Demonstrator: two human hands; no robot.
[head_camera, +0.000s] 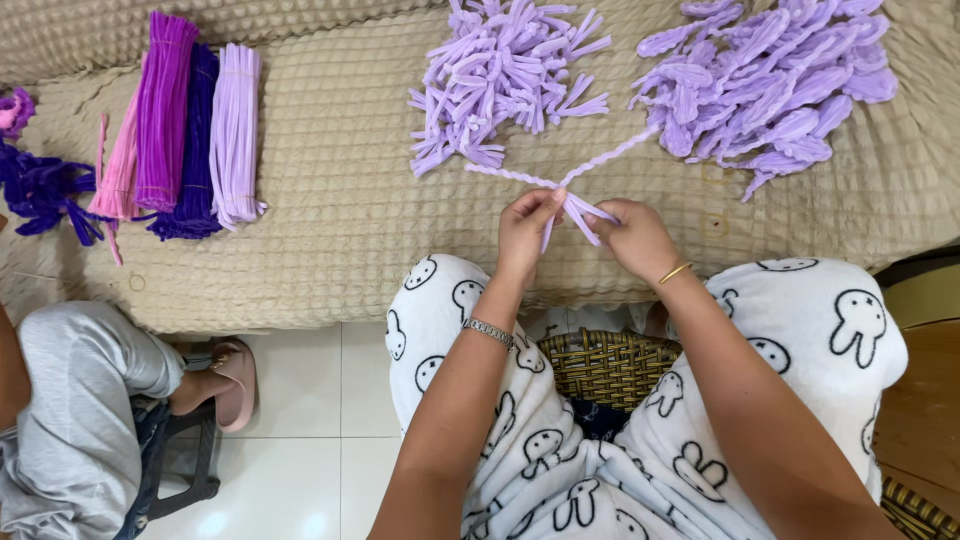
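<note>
While the left hand (527, 228) and right hand (632, 236) both pinch crossed lilac pipe cleaners (570, 190) just above the couch cover's (330, 200) front edge, cut pieces (505, 75) and folded loops (765, 80) sit sorted within reach toward its back edge.

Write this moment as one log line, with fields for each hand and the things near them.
left hand: pinches lilac fuzzy pipe-cleaner strands | right hand: pinches same strands | nearby: pile of cut lilac pieces, pile of lilac loops | surface: beige waffle cloth
</note>
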